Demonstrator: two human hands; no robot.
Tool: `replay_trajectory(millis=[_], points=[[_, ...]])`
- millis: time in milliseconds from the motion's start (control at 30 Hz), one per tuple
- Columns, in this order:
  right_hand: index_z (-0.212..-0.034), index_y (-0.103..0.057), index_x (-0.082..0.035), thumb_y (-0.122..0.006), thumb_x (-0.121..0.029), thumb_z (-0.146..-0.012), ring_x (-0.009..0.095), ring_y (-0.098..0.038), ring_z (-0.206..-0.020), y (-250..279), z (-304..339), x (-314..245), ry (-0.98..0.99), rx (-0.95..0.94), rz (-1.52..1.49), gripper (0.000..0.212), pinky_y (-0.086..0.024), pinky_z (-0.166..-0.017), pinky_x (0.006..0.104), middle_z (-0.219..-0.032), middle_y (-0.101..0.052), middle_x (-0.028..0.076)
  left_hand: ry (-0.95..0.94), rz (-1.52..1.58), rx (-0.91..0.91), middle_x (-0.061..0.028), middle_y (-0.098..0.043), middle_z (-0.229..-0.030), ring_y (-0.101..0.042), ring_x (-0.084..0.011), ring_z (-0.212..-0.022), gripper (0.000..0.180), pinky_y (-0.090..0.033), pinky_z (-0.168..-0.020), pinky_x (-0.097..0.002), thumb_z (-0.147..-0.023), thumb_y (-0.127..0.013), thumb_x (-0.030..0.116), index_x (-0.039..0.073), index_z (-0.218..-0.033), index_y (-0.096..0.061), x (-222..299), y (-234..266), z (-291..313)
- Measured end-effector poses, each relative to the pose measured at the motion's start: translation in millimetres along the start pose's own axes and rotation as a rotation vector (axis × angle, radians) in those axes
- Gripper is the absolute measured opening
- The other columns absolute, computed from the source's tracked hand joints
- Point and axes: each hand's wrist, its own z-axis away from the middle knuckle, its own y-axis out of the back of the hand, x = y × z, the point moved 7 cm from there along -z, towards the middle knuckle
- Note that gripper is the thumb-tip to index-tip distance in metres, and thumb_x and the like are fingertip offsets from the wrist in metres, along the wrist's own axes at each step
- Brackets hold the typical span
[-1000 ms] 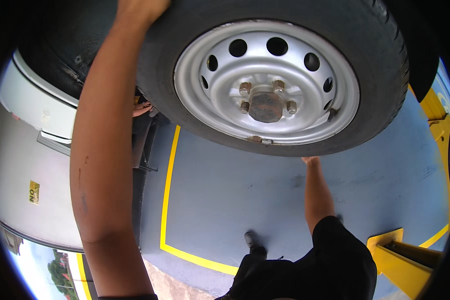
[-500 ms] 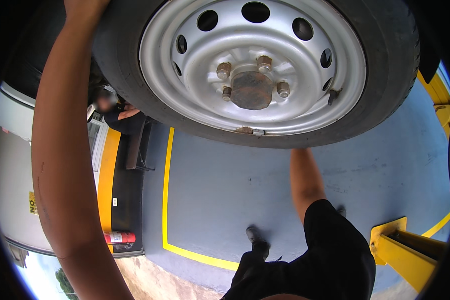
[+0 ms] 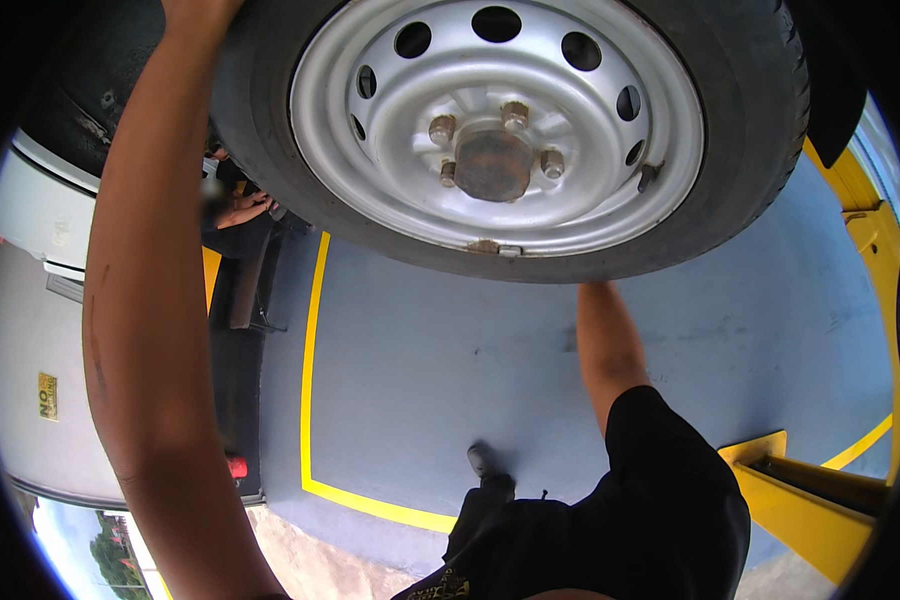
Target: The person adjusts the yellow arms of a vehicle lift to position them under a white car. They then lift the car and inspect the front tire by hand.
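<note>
A car wheel with a silver steel rim [image 3: 660, 90] and black tyre [image 3: 740, 150] fills the upper middle, raised well above the floor. Rusty lug nuts [image 3: 514, 116] ring its brown centre cap [image 3: 493, 165], and a valve stem [image 3: 649, 177] shows at the lower right of the rim. My left arm reaches up along the tyre's left side. Only the base of my left hand [image 3: 200, 10] shows at the top edge, beside the tyre; its fingers are out of the picture. My right forearm [image 3: 610, 345] goes up behind the tyre's lower edge, which hides the right hand.
Yellow lift posts and an arm [image 3: 810, 505] stand on the right. A yellow line [image 3: 312, 370] marks the blue-grey floor [image 3: 420, 380]. Another person [image 3: 245, 208] sits by a dark bench [image 3: 253, 280] at the left. Part of a red cylinder [image 3: 236, 467] shows behind my left arm.
The view has shifted, so the wheel appears slightly higher and further left. My left arm appears further right and now covers most of the red extinguisher. Both arms keep nearly the same pose.
</note>
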Motion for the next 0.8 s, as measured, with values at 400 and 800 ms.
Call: replay_trajectory(millis=[400, 800], points=[[-0.157, -0.044, -0.007, -0.041, -0.043, -0.113, 0.026, -0.041, -0.149, -73.3, 71.9, -227.6, 0.306, -0.053, 0.237, 0.057, -0.027, -0.126, 0.0414, -0.162, -0.045, 0.011, 0.078, 0.287, 0.201, -0.0183, -0.068, -0.110, -0.064, -0.0340, -0.104, 0.044, -0.047, -0.098, -0.0392, -0.109, -0.041, 0.032, -0.003, -0.121, -0.066, -145.7, -28.5, 132.0], [-0.111, -0.060, -0.002, -0.050, -0.020, -0.105, 0.019, -0.054, -0.096, -39.5, 362.0, -262.0, 1.417, -0.013, 1.246, 0.021, -0.045, -0.091, 0.0352, -0.104, -0.060, 0.006, 1.217, 1.322, -1.895, -0.0163, -0.065, -0.143, -0.067, -0.0336, -0.120, 0.059, -0.052, -0.100, -0.0571, -0.103, -0.057, 0.049, 0.011, -0.148, -0.052, 224.8, -98.8, 764.3]])
